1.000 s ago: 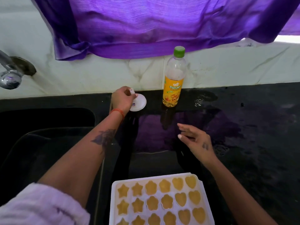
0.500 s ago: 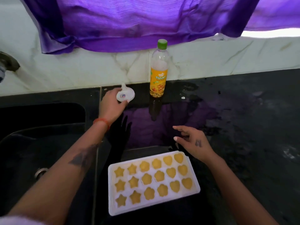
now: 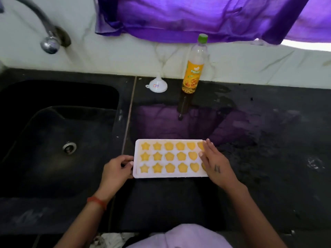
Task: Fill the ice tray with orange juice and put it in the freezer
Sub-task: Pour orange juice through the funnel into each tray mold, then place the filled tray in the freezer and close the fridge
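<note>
Both hands close on the filled tray, ready to lift it level.

At 9 o'clock lies the dark sunken sink (image 3: 59,140), out of use. The left hand (image 3: 114,171) has its fingers (image 3: 130,163) curled against the short left edge of the white plastic ice tray (image 3: 171,173), though whether they have a firm pinch on the rim is hard to tell. The tray sits flat on the black stone surface (image 3: 268,140), its star, flower and heart cells full of orange juice, so an end-to-end hold would keep it from tipping. The right hand (image 3: 217,167) lies over the tray's right end, fingers nearly straight and resting on it. At 12 o'clock the small white plastic funnel (image 3: 158,85) and the capped, nearly empty clear juice bottle (image 3: 194,68) stand against the wall, set aside since pouring looks done.
</note>
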Available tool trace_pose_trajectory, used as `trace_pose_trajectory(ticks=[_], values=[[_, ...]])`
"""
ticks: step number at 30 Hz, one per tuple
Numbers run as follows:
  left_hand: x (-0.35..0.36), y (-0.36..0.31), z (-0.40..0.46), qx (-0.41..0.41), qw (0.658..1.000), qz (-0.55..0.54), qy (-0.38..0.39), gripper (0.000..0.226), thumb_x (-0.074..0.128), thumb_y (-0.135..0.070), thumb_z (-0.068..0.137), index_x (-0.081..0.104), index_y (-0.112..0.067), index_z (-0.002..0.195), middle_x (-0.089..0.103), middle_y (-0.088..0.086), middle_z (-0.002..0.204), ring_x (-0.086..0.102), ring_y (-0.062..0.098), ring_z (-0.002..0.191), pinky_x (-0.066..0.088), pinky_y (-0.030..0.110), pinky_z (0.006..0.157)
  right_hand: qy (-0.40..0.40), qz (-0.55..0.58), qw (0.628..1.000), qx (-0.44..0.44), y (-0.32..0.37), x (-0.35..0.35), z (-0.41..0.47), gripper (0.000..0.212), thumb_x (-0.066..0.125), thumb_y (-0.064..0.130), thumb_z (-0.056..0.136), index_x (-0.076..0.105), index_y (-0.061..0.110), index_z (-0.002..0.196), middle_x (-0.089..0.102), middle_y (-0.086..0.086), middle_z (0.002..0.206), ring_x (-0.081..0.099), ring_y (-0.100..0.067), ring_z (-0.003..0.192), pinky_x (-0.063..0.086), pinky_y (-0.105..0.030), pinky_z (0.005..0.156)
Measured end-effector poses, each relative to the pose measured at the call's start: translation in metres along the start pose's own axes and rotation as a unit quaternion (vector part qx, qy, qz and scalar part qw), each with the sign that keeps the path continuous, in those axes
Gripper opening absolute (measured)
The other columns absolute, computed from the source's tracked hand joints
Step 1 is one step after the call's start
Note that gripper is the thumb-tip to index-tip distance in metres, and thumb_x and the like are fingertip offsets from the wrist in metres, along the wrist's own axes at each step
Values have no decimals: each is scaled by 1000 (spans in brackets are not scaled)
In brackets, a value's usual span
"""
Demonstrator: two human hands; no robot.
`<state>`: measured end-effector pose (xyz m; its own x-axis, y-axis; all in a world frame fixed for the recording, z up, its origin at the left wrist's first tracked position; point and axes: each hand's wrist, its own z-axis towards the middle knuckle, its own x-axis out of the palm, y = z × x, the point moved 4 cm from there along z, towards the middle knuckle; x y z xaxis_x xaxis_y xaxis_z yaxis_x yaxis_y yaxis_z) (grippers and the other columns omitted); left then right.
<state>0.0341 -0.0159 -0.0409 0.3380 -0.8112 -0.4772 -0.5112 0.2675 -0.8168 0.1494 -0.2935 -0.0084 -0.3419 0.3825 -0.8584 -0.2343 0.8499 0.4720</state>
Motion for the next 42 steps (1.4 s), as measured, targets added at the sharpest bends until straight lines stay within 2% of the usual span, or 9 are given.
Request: trace_pose_trajectory(ticks=[4, 7, 10, 13, 19, 25, 33, 36, 42], values=[[5, 3, -22, -32, 996, -75, -22, 22, 51, -1, 91, 69, -6, 104, 70, 5, 81, 68, 13, 61, 57, 21, 56, 22, -23, 999, -38, 1, -3, 0, 53, 31, 35, 100, 18, 16, 148, 5, -4, 159, 8, -19, 146, 15, -27, 114], [4, 0, -46, -41, 993, -94, -64, 24, 55, -2, 90, 64, -2, 113, 68, 9, 88, 67, 21, 72, 59, 31, 69, 32, -20, 997, -65, 4, -7, -1, 56, 38, 36, 98, 22, 14, 147, 9, -12, 158, 9, -26, 146, 17, -32, 114], [-7, -4, -80, -16, 986, -57, -159, 30, 66, -11, 84, 64, -11, 113, 69, 6, 101, 65, 16, 83, 54, 35, 84, 16, -10, 994, -107, 17, -10, -7, 57, 44, 36, 96, 28, 15, 146, 15, -13, 156, 11, -27, 145, 18, -35, 114], [-22, 5, -131, -1, 971, 1, -240, 32, 68, -21, 83, 64, -19, 114, 64, -6, 103, 60, -1, 73, 49, 24, 80, -9, 15, 981, -191, 54, -7, -24, 52, 50, 31, 95, 37, 13, 142, 27, -13, 153, 21, -26, 142, 22, -32, 111], [-44, 67, -251, -58, 932, 65, -351, 41, 67, -27, 84, 58, -23, 124, 57, -2, 121, 57, 10, 95, 44, 21, 83, 52, 77, 918, -385, 149, 37, -98, 46, 58, 26, 91, 48, 17, 135, 39, -9, 147, 33, -20, 138, 23, -20, 105], [-45, 165, -399, -239, 880, 101, -397, 45, 60, -34, 88, 50, -23, 131, 50, -1, 134, 52, 21, 115, 46, 33, 92, 200, 58, 804, -558, 204, 115, -212, 41, 61, 20, 89, 55, 16, 129, 48, -5, 140, 43, -16, 130, 28, -20, 104], [20, 296, -661, -479, 758, 26, -442, 49, 57, -40, 88, 47, -22, 133, 47, 1, 138, 48, 23, 123, 41, 34, 96, 433, -220, 584, -651, 212, 270, -406, 45, 54, 35, 92, 45, 27, 136, 44, 2, 144, 38, -14, 133, 30, -25, 106], [52, 327, -747, -537, 714, -15, -449, 52, 57, -40, 88, 44, -23, 135, 45, 3, 140, 47, 27, 124, 42, 38, 99, 456, -293, 514, -665, 200, 311, -489, 50, 53, 38, 92, 40, 27, 139, 43, 2, 144, 41, -16, 131, 33, -29, 105], [125, 348, -866, -627, 612, -105, -471, 69, 57, -39, 87, 26, -23, 146, 23, 6, 155, 28, 31, 138, 34, 47, 107, 464, -396, 326, -722, 169, 353, -651, 59, 52, 39, 92, 31, 21, 144, 34, -6, 150, 31, -21, 138, 27, -28, 111]])
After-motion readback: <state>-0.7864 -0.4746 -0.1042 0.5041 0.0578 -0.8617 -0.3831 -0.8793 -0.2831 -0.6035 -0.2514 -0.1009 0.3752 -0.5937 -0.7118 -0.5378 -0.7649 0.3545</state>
